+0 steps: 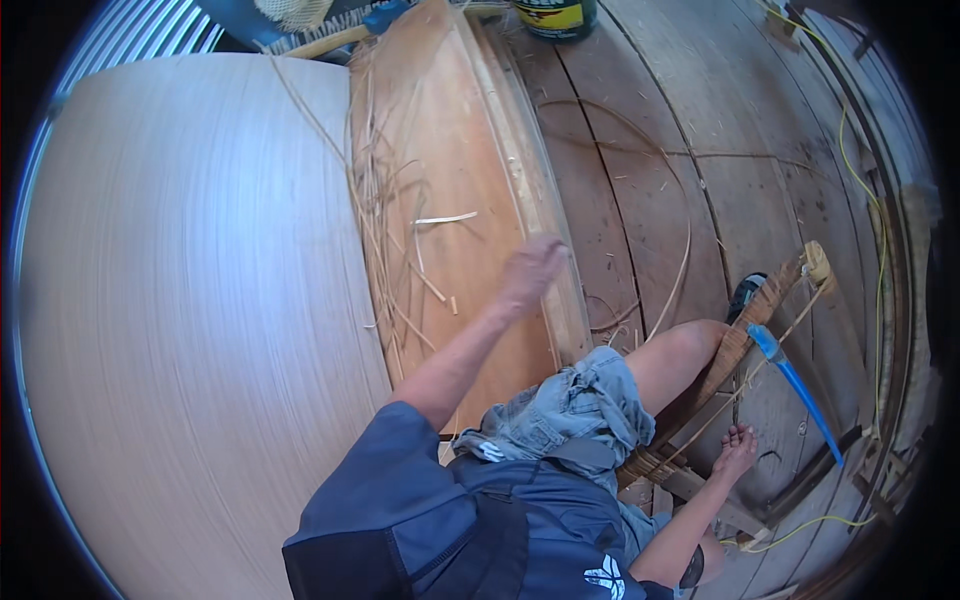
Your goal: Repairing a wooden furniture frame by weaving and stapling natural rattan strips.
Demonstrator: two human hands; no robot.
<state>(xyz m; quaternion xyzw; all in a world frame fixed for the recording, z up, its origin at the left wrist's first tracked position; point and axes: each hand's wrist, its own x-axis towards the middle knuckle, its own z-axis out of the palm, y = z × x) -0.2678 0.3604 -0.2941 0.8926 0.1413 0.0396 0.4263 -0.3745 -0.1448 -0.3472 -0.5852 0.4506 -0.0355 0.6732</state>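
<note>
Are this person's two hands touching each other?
No, the left hand shows over the orange-brown board, while the right hand is well apart from it, near the curved wooden frame.

Bluish glare on pale panel [205, 260]; floorboards [725, 105] dimmer; left grip [534, 271] blurred; fisheye bends edges; corners black

At the left of the frame, the wide panel [200, 290] shows pale, finely lined wood grain, smooth with a soft shine. Beside it, the orange-brown board [465, 300] is smooth wood too. The floor planks [640, 190] at upper right look like matt, worn wood. At right, the curved piece [745, 345] is brown wood, and the blue strip [805, 395] seems glossy plastic. The shorts [570, 415] are of wrinkled, matt cloth.
</note>
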